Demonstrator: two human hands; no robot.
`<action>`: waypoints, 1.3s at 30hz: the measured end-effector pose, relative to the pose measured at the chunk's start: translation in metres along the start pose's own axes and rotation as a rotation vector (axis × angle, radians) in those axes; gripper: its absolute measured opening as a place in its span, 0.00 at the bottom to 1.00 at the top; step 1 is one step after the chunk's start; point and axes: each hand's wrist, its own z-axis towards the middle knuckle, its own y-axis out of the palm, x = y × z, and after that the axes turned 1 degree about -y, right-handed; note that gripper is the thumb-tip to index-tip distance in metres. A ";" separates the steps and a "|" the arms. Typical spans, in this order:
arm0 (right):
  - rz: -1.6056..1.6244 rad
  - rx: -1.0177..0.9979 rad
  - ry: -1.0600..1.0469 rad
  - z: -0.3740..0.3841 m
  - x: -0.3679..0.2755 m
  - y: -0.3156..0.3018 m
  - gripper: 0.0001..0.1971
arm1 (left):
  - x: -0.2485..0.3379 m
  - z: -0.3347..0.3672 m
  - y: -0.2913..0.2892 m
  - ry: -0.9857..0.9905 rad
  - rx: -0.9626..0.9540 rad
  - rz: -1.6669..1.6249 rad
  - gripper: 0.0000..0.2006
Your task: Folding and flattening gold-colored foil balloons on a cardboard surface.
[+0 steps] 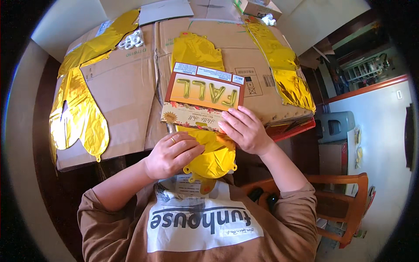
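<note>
A flat card balloon package (205, 97) with gold letter balloons pictured on its front lies over a gold foil balloon (196, 50). My right hand (246, 131) is closed on the package's near right corner, fingers on top and thumb mostly hidden. More gold foil (214, 159) shows between my hands, hanging over the near edge toward my lap. Beside it my left hand (171, 156), wearing a ring, has its fingers curled together; their tips and whatever they hold are hidden.
Cardboard (126, 87) covers the table. Flat gold foil balloons lie at the left (80, 113) and far right (281, 65). White rings in a clear bag (131, 40), a grey-white sheet (166, 11) and a small box (257, 8) sit at the back. A wooden chair (360, 209) stands right.
</note>
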 end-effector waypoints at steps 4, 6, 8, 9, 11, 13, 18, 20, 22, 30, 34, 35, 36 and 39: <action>-0.053 0.031 -0.030 -0.001 -0.004 0.001 0.13 | 0.001 -0.002 0.000 -0.003 0.007 0.016 0.20; -0.052 0.047 -0.031 -0.001 -0.006 0.002 0.12 | 0.000 -0.004 0.000 -0.001 0.009 -0.003 0.20; -0.045 0.050 -0.032 0.000 -0.007 0.001 0.11 | 0.001 -0.004 -0.002 0.018 0.010 -0.008 0.20; -0.039 0.045 -0.033 0.001 -0.007 -0.002 0.11 | 0.001 -0.003 -0.003 0.027 0.010 -0.013 0.20; -0.016 0.045 -0.032 0.004 -0.006 -0.007 0.11 | 0.001 -0.003 -0.007 0.017 -0.022 -0.056 0.23; 0.016 0.057 -0.026 0.006 -0.004 -0.012 0.10 | 0.000 0.000 -0.018 -0.011 -0.079 -0.073 0.27; 0.108 0.080 0.010 0.026 -0.002 -0.041 0.07 | -0.019 0.003 -0.049 -0.144 -0.106 0.177 0.39; 0.175 0.080 0.044 0.038 0.002 -0.059 0.07 | -0.026 0.010 -0.054 -0.178 -0.102 0.304 0.33; 0.259 0.086 0.098 0.053 0.010 -0.077 0.07 | -0.026 0.030 -0.065 -0.215 -0.097 0.261 0.27; 0.711 -0.207 0.406 0.119 0.054 -0.158 0.05 | -0.017 0.095 -0.137 -0.504 -0.101 -0.247 0.09; 1.415 0.058 0.774 0.145 0.107 -0.182 0.06 | -0.038 0.183 -0.200 -0.825 -0.296 -0.628 0.10; 1.503 0.077 0.885 0.162 0.118 -0.184 0.06 | -0.050 0.196 -0.210 -0.810 -0.310 -0.578 0.11; 1.417 -0.141 0.917 0.179 0.154 -0.183 0.07 | -0.059 0.205 -0.204 -0.902 -0.219 -0.645 0.12; 1.545 -0.278 0.847 0.163 0.219 -0.102 0.10 | -0.116 0.195 -0.166 -1.119 -0.343 -0.796 0.11</action>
